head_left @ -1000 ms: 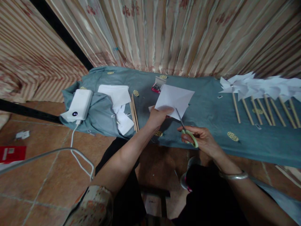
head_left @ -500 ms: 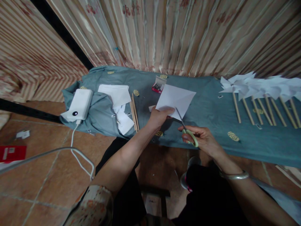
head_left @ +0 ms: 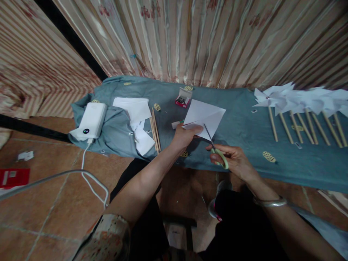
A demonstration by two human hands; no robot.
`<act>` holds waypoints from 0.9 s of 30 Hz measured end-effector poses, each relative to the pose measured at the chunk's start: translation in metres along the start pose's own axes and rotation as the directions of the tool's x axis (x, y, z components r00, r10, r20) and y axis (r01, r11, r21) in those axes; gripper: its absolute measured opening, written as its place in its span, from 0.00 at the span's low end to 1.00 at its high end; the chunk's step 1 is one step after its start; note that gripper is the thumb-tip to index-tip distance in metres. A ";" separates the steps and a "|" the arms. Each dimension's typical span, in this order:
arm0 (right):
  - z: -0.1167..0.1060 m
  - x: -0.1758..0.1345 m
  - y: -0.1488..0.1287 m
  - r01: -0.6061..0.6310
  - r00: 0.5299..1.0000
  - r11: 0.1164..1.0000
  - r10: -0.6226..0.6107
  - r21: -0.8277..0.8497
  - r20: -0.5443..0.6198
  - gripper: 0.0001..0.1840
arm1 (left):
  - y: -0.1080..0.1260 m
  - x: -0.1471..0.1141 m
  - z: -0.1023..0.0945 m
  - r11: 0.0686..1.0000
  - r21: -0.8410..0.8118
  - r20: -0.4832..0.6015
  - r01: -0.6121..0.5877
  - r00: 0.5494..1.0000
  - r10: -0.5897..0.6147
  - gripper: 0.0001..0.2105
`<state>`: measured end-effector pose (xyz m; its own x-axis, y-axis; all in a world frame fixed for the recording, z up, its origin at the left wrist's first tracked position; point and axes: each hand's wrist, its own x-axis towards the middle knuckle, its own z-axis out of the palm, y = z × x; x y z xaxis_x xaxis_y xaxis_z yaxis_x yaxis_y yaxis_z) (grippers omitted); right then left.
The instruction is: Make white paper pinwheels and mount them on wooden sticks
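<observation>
No text, brand or number is legible here.

1 pr scissors [head_left: 223, 159], 1 handheld sheet [head_left: 208, 115], 1 pwr bank [head_left: 93, 117], 1 sm box [head_left: 182, 101], 8 pinwheel sticks [head_left: 312, 128]

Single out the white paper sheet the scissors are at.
The sheet in the left hand, overlapped by the scissors in the right hand; the other sheets lie untouched on the cloth, left of the loose sticks.
</observation>
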<state>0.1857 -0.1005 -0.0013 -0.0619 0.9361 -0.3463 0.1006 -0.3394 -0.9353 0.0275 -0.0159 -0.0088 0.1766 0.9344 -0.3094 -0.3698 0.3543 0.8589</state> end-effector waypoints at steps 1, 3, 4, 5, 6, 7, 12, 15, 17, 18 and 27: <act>0.000 0.000 0.000 0.001 1.000 1.000 -0.001 0.003 -0.003 0.26 | 0.000 0.000 0.000 1.000 0.001 -0.002 0.000 1.000 0.000 0.10; 0.000 0.000 0.000 -0.005 1.000 1.000 0.005 0.016 -0.017 0.26 | -0.001 0.000 0.001 1.000 0.016 -0.008 -0.008 1.000 0.008 0.09; 0.001 0.000 0.000 -0.013 1.000 1.000 0.013 0.023 -0.024 0.25 | -0.001 0.000 0.001 1.000 0.028 -0.008 -0.012 1.000 0.013 0.08; 0.001 0.000 0.000 -0.022 0.999 0.999 0.023 0.034 -0.030 0.25 | -0.001 -0.001 0.001 0.999 0.040 -0.006 -0.017 1.000 0.017 0.08; 0.001 0.000 0.000 -0.031 0.999 0.998 0.032 0.046 -0.036 0.25 | -0.001 -0.001 0.001 0.999 0.048 -0.001 -0.019 1.000 0.019 0.07; 0.002 0.000 -0.001 -0.040 0.998 0.998 0.042 0.057 -0.039 0.25 | -0.001 -0.001 0.001 0.999 0.050 0.003 -0.020 1.000 0.020 0.07; 0.003 -0.001 -0.005 -0.062 0.997 0.996 0.065 0.072 -0.046 0.26 | -0.002 -0.002 0.000 0.999 0.029 0.006 -0.014 1.000 0.014 0.08; 0.003 -0.001 -0.006 -0.050 0.998 0.997 0.053 0.052 -0.042 0.26 | -0.002 -0.002 0.001 0.999 0.031 0.004 -0.014 1.000 0.014 0.08; 0.002 -0.001 -0.005 -0.042 0.998 0.998 0.044 0.044 -0.040 0.26 | -0.002 -0.002 0.001 0.999 0.038 0.006 -0.012 1.000 0.012 0.08; 0.002 -0.001 -0.004 -0.042 0.998 0.998 0.044 0.048 -0.041 0.26 | -0.002 -0.003 0.002 0.999 0.041 0.006 -0.011 1.000 0.011 0.07; 0.001 0.000 -0.002 -0.023 0.999 1.000 0.023 0.013 -0.031 0.26 | -0.001 -0.004 0.002 0.999 0.040 0.001 -0.005 1.000 0.005 0.08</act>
<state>0.1841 -0.1003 0.0010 -0.0282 0.9303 -0.3656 0.0887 -0.3620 -0.9280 0.0295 -0.0198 -0.0078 0.1752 0.9361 -0.3050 -0.3343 0.3480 0.8759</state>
